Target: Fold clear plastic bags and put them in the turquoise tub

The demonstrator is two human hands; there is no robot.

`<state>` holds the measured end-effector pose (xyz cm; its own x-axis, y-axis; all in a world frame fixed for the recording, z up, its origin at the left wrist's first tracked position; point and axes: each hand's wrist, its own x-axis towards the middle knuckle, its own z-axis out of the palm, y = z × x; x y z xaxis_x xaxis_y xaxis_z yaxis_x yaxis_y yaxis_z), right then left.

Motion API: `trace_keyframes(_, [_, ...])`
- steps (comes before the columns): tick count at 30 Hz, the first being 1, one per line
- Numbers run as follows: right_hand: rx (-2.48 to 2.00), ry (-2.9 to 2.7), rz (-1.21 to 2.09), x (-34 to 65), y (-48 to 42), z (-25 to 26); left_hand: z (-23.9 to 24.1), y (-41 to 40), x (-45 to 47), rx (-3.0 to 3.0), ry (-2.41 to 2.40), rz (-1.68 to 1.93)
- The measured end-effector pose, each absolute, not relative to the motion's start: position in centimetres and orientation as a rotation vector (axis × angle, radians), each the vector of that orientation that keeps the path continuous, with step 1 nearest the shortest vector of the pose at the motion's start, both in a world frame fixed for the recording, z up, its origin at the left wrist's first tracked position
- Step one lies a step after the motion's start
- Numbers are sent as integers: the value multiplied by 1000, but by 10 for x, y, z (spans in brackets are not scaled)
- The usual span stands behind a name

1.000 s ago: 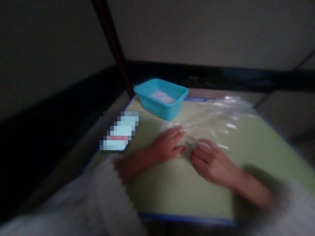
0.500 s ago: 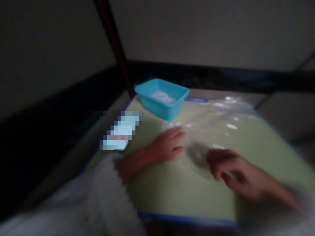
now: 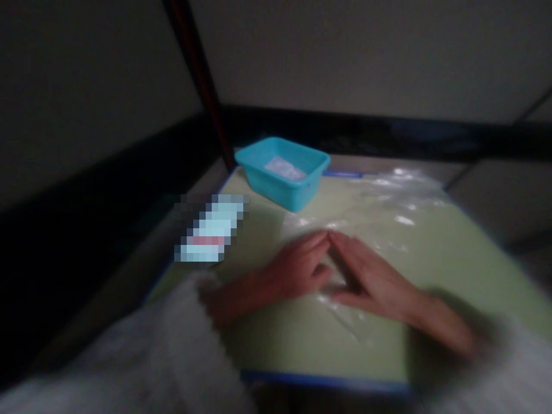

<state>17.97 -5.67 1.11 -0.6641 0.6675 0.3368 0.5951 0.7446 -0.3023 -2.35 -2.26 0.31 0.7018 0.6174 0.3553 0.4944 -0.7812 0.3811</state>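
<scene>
My left hand (image 3: 299, 264) lies flat with its fingers stretched out on a clear plastic sheet or bag (image 3: 379, 207) spread over a pale green mat (image 3: 302, 333). My right hand (image 3: 371, 276) also lies flat on the plastic, fingers extended. The fingertips of both hands meet near the middle of the mat. The plastic runs from under my hands toward the far right corner. Both wrists come out of fuzzy white sleeves.
A turquoise plastic tub (image 3: 282, 171) with something white inside stands at the mat's far left corner. A blurred-out flat object (image 3: 211, 230) lies at the mat's left edge. The mat has a blue border (image 3: 328, 380). Dark walls and a dark red pole (image 3: 196, 75) stand behind.
My right hand pulled back to the right half a second ago, then came back in and now lies flat with its fingertips touching those of the left hand. The left hand barely moved.
</scene>
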Motion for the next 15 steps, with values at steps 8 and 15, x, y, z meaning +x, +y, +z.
trace_keyframes(8, [-1026, -2718, 198, 188, -58, -4, -4, -26, -25, 2771, 916, 394])
trace_keyframes(15, [-1153, -2813, 326, 192, -58, 3, 5, -1, -52, 2825, 890, 140])
